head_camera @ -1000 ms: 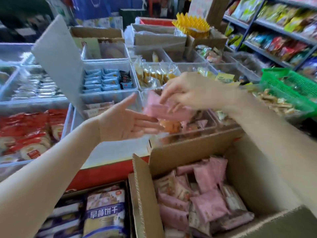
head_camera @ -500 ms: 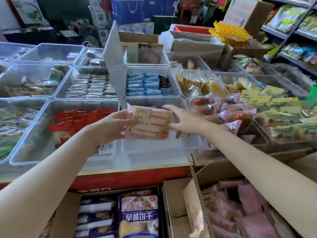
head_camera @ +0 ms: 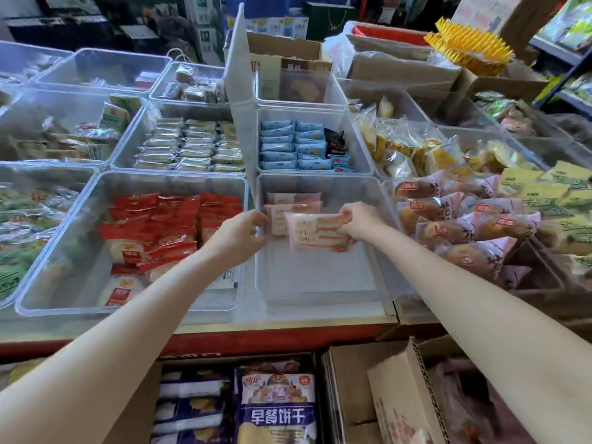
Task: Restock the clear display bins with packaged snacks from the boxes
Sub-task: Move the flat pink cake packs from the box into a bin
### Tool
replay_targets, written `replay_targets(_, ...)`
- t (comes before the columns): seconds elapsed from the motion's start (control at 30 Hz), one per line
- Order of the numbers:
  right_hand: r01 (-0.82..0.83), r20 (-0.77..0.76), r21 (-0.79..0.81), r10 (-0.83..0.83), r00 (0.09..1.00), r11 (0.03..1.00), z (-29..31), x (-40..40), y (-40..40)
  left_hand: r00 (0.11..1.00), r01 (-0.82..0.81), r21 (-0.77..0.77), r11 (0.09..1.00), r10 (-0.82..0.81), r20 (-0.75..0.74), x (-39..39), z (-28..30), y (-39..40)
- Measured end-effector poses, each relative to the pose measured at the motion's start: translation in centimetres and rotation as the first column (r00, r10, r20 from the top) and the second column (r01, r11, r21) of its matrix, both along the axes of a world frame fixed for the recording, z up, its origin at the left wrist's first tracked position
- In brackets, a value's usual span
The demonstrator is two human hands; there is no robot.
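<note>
My right hand [head_camera: 358, 221] pinches the right end of a pink sandwich-cake packet [head_camera: 312, 232] and holds it low inside a clear display bin [head_camera: 320, 283] at the middle front. Two more pink packets [head_camera: 293, 203] lie at the back of that bin. My left hand [head_camera: 242, 233] is at the bin's left wall, fingers curled around its rim. An open cardboard box [head_camera: 397, 395] with blurred pink packets sits below at the right.
Clear bins surround it: red packets [head_camera: 166, 225] to the left, blue packets [head_camera: 294, 145] behind, pink bun packets [head_camera: 455, 225] to the right. A tall clear divider [head_camera: 238, 91] stands behind. A box of biscuit packs [head_camera: 275, 408] sits below the red counter edge [head_camera: 224, 341].
Both hands carried the pink packet forward and down into the middle bin. My left hand let go of it and moved to the bin's left wall; my right hand still holds it.
</note>
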State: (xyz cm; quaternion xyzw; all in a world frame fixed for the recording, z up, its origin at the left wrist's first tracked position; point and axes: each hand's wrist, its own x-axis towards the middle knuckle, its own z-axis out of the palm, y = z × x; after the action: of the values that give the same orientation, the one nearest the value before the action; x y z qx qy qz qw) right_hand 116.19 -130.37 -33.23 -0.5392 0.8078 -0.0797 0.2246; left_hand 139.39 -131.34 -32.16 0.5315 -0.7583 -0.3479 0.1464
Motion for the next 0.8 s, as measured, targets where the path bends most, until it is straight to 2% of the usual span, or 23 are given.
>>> replay_targets(0.07, -0.012, 0.024, 0.064, 0.01, 1.0, 0.998, -2.8, 0.9, -1.2, 1.0, 0.009, -0.026, 1.0, -0.01, -0.004, -0.1, -0.5, 0.1)
replay_targets(0.23, 0.126, 0.191, -0.017, -0.12, 0.974, 0.992, -8.3, 2.6, -5.1, 0.997, 0.08, -0.085, 0.993, -0.078, 0.022, 0.0, -1.6, 0.2)
replay_targets(0.33, 0.274, 0.31, -0.044, -0.247, 0.918, 0.961, -9.2, 3.5, -6.0, 0.998, 0.055, -0.097, 0.994, -0.053, 0.019, -0.2, -1.8, -0.1)
replay_targets(0.43, 0.342, 0.288, -0.042, -0.317, 0.904, 0.939, -7.9, 2.9, -4.9, 0.999, 0.035, -0.107, 0.994, -0.034, 0.016, -0.9, -1.7, 0.2)
replay_targets(0.5, 0.295, 0.33, -0.021, -0.272, 0.904, 0.955, -6.0, 1.7, -3.5, 0.999, 0.05, -0.134, 0.99, -0.048, 0.015, -1.8, -1.6, 0.5)
replay_targets(0.57, 0.199, 0.453, 0.033, -0.192, 0.871, 0.979, -3.2, 0.3, -1.2, 0.998, 0.062, -0.16, 0.985, -0.065, -0.014, -3.3, -1.1, 1.0)
replay_targets(0.63, 0.081, 0.511, 0.038, -0.089, 0.855, 0.996, 0.2, -1.9, 1.9, 0.994, 0.087, -0.186, 0.979, -0.098, -0.052, -5.7, -0.2, 2.3)
replay_targets(0.7, 0.001, 0.522, -0.002, 0.0, 0.853, 1.0, 4.3, -4.5, 6.2, 0.979, 0.154, -0.228, 0.961, -0.179, -0.094, -8.7, 0.9, 4.1)
replay_targets(0.8, -0.062, 0.559, 0.012, 0.044, 0.828, 0.998, 9.6, -8.9, 13.9, 0.922, 0.298, -0.272, 0.915, -0.35, -0.167, -14.0, 2.7, 8.3)
